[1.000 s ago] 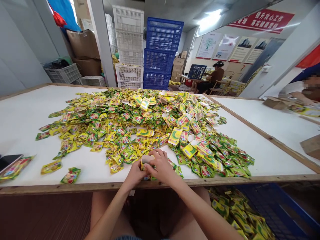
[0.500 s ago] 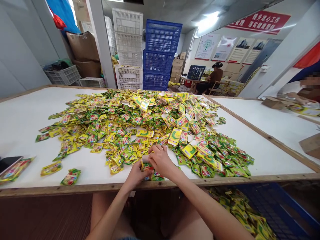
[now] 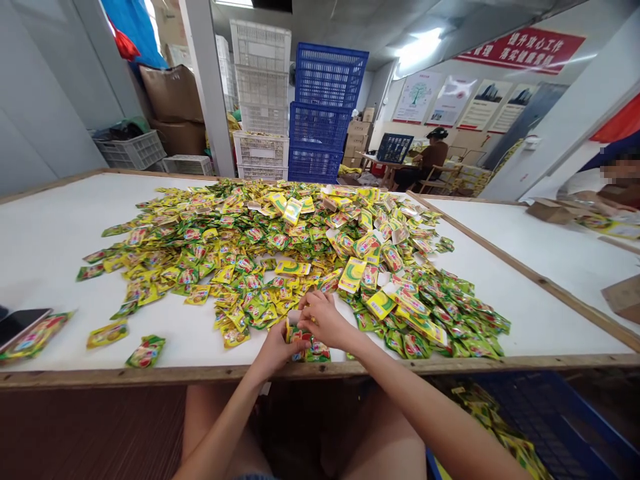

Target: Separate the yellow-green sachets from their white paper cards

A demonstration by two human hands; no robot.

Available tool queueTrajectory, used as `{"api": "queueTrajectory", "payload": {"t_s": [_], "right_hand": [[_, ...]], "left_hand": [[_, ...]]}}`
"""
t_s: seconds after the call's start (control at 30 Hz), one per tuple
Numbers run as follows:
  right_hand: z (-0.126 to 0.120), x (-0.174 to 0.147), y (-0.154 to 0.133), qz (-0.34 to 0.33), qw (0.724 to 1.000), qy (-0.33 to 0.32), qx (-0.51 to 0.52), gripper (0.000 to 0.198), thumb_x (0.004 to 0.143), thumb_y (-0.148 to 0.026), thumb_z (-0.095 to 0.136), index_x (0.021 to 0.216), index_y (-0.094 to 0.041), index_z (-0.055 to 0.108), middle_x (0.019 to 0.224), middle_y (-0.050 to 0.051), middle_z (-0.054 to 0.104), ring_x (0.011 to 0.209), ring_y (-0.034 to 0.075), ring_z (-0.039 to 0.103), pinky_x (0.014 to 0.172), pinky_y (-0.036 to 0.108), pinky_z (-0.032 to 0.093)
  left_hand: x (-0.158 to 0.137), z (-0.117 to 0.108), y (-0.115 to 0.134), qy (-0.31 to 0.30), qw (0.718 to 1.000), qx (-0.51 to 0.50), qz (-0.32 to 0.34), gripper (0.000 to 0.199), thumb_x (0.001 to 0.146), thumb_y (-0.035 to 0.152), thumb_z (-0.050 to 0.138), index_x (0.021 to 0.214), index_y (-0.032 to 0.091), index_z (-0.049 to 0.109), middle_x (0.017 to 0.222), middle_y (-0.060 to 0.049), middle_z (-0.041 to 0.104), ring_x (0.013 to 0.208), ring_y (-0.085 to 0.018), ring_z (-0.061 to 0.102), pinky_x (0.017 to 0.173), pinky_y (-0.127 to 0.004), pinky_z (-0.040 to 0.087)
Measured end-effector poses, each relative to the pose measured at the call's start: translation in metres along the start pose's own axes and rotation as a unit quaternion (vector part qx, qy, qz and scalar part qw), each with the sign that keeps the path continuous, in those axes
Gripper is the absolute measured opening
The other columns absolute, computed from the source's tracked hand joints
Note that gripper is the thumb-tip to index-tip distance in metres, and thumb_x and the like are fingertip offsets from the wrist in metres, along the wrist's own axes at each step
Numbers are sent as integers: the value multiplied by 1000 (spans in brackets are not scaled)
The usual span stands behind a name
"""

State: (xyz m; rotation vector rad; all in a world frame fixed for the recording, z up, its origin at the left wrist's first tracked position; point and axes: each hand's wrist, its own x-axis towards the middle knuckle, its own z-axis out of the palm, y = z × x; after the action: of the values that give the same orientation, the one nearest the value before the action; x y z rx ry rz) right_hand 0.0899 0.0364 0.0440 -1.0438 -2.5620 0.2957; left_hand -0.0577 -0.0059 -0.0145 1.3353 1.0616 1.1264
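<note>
At the table's front edge, my left hand (image 3: 275, 348) is closed around a small carton (image 3: 295, 318), its pale inside face showing at the open end. My right hand (image 3: 325, 321) bends over that end with its fingers curled together; what they grip is hidden. Just below my hands lie green-and-red snack packets (image 3: 319, 351), close to the wooden edge. Beyond spreads a large heap of yellow and green packets (image 3: 240, 267). Several yellow cartons (image 3: 351, 275), some with flaps open, lie on the heap's right side.
A wooden strip (image 3: 500, 247) divides the white table on the right. A phone (image 3: 25, 325) lies at the left on a larger packet. Below the right edge stands a blue crate (image 3: 565, 413) with packets. Two other people sit farther back and right; stacked crates (image 3: 327, 77) stand behind.
The view has shifted slightly. My right fingers have moved a little over the carton's open end, while my left hand keeps its hold.
</note>
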Motion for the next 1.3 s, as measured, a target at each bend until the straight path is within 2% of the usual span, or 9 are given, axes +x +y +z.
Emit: {"api": "queueTrajectory", "payload": {"t_s": [0.17, 0.27, 0.43, 0.63, 0.8, 0.9, 1.03, 1.2, 1.3], "right_hand": [[-3, -2, -9, 16, 997, 63, -41, 11, 83, -19, 52, 75, -16, 59, 97, 5, 54, 91, 18, 42, 78, 33, 29], [-9, -6, -16, -4, 992, 89, -91, 13, 86, -24, 48, 81, -17, 57, 99, 7, 54, 92, 20, 42, 78, 35, 27], [-12, -10, -21, -51, 991, 41, -120, 17, 87, -32, 48, 83, -18, 56, 82, 5, 59, 82, 18, 46, 74, 33, 25], [-1, -6, -21, 5, 989, -29, -147, 15, 87, -29, 48, 84, -16, 54, 74, 6, 62, 76, 19, 53, 74, 33, 27], [1, 0, -23, 13, 981, -67, -183, 15, 87, -27, 46, 87, -14, 53, 76, 9, 63, 75, 21, 56, 78, 36, 27], [-4, 0, -24, 27, 987, -59, -150, 12, 85, -27, 49, 86, -15, 51, 77, 6, 63, 76, 20, 57, 78, 35, 27], [-7, -2, -24, 47, 995, -19, -88, 5, 86, -22, 47, 86, -17, 48, 81, 3, 62, 81, 18, 55, 77, 32, 26], [-2, -4, -24, 29, 992, -59, -104, 13, 84, -27, 49, 89, -16, 47, 81, 6, 62, 82, 21, 56, 78, 34, 26], [1, -5, -23, 50, 993, -45, -93, 13, 82, -23, 51, 91, -16, 48, 81, 6, 63, 81, 21, 55, 77, 34, 26]], "left_hand": [[1, -1, -9, 3, 999, -35, -24, 38, 59, 30, 73, 90, 15, 56, 82, -1, 64, 75, -17, 57, 68, -26, 44], [1, -2, -10, 3, 999, -36, -15, 34, 59, 28, 73, 86, 15, 57, 80, -1, 63, 74, -16, 56, 68, -26, 44], [1, -1, -4, 6, 1000, -15, 16, 29, 59, 28, 72, 81, 14, 59, 81, -2, 64, 79, -18, 55, 76, -28, 43], [1, 0, -5, -22, 999, -35, 15, 28, 62, 25, 69, 84, 14, 58, 80, -2, 64, 77, -17, 55, 72, -27, 43], [1, -1, -7, -13, 1000, -26, 2, 31, 60, 23, 69, 88, 15, 57, 80, -1, 64, 76, -17, 55, 71, -26, 44], [2, -1, -9, -5, 999, -42, 6, 33, 60, 23, 69, 90, 14, 57, 83, -2, 64, 79, -18, 56, 72, -27, 43], [2, -1, -12, -10, 998, -57, -13, 31, 60, 22, 68, 88, 14, 57, 78, -1, 64, 71, -16, 56, 64, -26, 44], [1, -1, -12, 4, 999, -23, 26, 31, 62, 18, 65, 91, 14, 57, 85, -2, 64, 82, -18, 56, 75, -27, 43], [2, 0, -12, 8, 999, -32, 33, 35, 63, 17, 63, 97, 14, 56, 89, -3, 64, 84, -18, 56, 76, -28, 44]]}}
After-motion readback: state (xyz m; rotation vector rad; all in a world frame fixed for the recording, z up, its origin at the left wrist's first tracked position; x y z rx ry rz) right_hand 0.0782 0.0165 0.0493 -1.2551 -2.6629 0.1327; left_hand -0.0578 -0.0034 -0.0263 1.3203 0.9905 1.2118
